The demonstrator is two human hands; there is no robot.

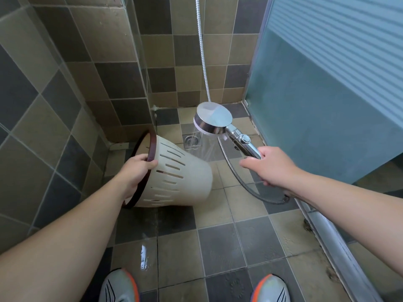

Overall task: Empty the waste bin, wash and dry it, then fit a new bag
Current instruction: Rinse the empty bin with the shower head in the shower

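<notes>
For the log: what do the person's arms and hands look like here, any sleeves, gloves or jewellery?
Both forearms are bare as far as the frame shows, with no sleeve in view. The left hand and right hand wear no gloves, and no watch, ring or bracelet shows. No markings are visible.

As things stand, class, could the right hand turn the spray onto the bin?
Probably yes: the right hand grips the shower head, and nothing stands between it and the bin.
</notes>
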